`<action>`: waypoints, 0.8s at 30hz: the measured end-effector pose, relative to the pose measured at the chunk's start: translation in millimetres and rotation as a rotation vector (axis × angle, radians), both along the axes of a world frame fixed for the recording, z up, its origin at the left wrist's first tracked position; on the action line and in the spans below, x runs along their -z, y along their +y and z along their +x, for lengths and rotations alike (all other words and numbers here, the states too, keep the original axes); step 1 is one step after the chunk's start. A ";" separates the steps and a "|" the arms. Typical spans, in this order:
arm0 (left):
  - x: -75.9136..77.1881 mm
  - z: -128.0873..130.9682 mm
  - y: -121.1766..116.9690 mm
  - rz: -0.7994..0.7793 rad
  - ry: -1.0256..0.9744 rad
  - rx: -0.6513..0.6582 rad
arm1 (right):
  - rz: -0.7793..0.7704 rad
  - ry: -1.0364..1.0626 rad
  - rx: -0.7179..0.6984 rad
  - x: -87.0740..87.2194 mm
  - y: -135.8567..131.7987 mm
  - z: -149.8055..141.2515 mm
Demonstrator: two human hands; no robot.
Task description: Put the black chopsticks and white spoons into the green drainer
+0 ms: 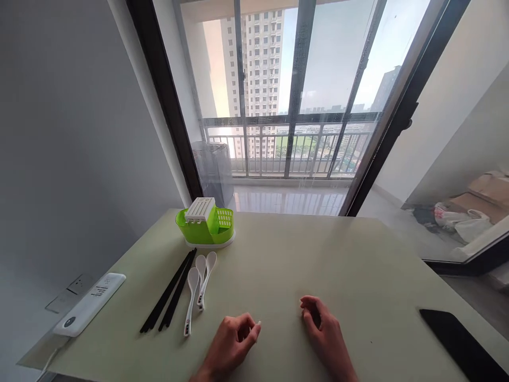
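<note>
My left hand point(234, 342) rests near the table's front edge, fingers loosely curled and thumb apart from the palm, with nothing in it. To its right lies my right hand point(324, 331), also loosely curled around an empty gap. Three white spoons point(193, 284) lie left of my left hand, bowls pointing away from me and dark marks on their handle ends. Beside them are several black chopsticks point(175, 292) in two slanting bunches. Behind these stands a green utensil caddy point(194, 232) with a white slotted lid point(201, 209) over its left part and a white base.
A white power strip point(91, 303) with a cable lies along the left side of the pale green table point(278, 254). At the right edge is a flat black object point(463, 339). A wall borders the left; a glass sliding door stands beyond the far edge.
</note>
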State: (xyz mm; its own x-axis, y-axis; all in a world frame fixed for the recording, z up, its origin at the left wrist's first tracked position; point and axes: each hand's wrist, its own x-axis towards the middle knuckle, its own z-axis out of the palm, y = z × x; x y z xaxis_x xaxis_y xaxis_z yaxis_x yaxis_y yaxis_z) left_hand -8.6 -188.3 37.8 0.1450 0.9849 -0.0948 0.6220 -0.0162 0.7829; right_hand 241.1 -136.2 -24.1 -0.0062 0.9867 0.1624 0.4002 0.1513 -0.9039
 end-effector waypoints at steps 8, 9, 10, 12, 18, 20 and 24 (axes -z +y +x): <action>9.3 4.3 -18.5 0.058 -0.084 -0.150 | 0.059 -0.023 0.012 -4.6 -23.9 2.7; 8.3 5.2 -17.9 0.064 -0.086 -0.163 | 0.057 -0.024 0.011 -4.4 -26.3 3.1; 7.3 5.7 -17.1 0.069 -0.088 -0.176 | 0.055 -0.023 0.009 -4.1 -28.3 3.4; 5.8 6.1 -15.7 0.076 -0.089 -0.189 | 0.051 -0.022 0.007 -3.4 -31.4 4.3; 5.1 6.9 -18.0 0.099 -0.078 -0.149 | 0.044 -0.015 0.015 -3.5 -33.7 6.9; 5.3 7.4 -18.7 0.106 -0.072 -0.146 | 0.045 -0.016 0.019 -4.1 -33.5 7.3; 6.7 7.6 -18.0 0.119 -0.065 -0.131 | 0.055 -0.017 0.020 -6.4 -34.9 7.2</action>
State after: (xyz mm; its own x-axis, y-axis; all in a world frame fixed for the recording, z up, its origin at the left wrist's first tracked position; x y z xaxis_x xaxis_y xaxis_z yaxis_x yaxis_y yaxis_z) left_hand -0.9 -206.3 31.1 0.0163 0.9994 0.0292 0.5735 -0.0333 0.8186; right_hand 248.3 -171.2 -17.8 0.0106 0.9763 0.2161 0.4185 0.1919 -0.8877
